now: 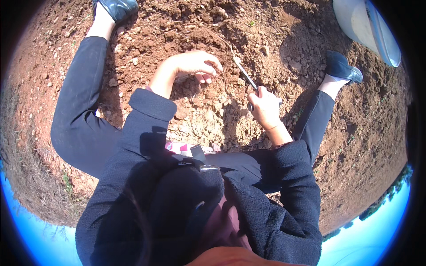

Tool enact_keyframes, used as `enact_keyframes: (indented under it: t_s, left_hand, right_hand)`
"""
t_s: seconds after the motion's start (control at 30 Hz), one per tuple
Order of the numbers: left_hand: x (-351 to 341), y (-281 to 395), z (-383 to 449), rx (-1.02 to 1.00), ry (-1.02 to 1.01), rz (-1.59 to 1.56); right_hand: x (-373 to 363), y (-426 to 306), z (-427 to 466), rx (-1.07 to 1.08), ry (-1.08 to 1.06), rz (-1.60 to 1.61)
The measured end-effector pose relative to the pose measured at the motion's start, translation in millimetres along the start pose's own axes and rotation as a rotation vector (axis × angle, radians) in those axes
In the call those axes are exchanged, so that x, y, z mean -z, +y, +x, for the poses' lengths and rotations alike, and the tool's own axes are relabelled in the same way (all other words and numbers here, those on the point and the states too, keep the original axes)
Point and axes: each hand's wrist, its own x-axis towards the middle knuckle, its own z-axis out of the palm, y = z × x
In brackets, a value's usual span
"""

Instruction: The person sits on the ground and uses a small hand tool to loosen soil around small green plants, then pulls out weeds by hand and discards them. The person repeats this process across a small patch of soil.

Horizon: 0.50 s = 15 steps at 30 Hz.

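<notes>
My right hand (265, 104) is closed around the dark handle of a narrow metal-bladed hand tool (248, 77). The tool points up and to the left, its far end low against the reddish-brown soil (213, 109). To its left, my left hand (199, 66) hovers over the same loose, cloddy ground with its fingers curled. Thin root-like strands show near those fingertips, and the frame does not settle whether the hand grips any of them.
A whitish plastic bucket (361, 26) stands at the upper right, beyond my right shoe (341, 68). My left shoe (119, 8) rests at the upper left. Patterned fabric (183, 148) lies under me between my legs. Dry grass (36, 186) borders the soil at the lower left.
</notes>
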Motion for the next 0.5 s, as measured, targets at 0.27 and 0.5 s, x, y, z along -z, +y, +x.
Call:
enact_keyframes:
  t_s: [0.27, 0.5]
  left_hand:
    - [-5, 2, 22, -0.401, 0.754, 0.556]
    - [-74, -22, 39, -0.214, 0.747, 0.613]
  right_hand:
    - [40, -9, -36, -0.062, 0.009, 0.024]
    - [45, -1, -50, -0.552, -0.004, 0.693]
